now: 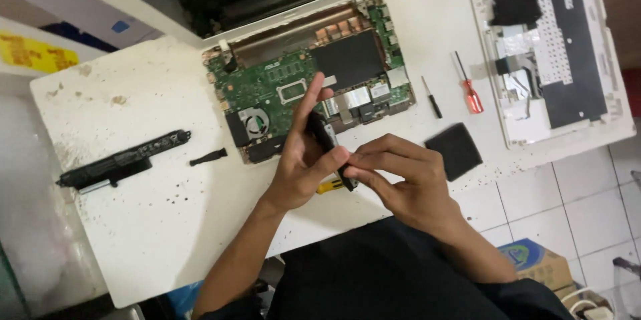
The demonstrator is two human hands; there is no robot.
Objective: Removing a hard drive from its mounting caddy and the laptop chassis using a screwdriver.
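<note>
both hands grip the flat black rectangular drive above the white desk: left hand wrapped round it, right hand pinching its lower end. i'd hold the edges only, clear of the opened laptop's green board.

Single head-worn view, steeply down, close over white table.

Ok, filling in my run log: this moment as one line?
left hand: holds black part | right hand: pinches its lower end | open laptop: behind | battery: far left
</note>
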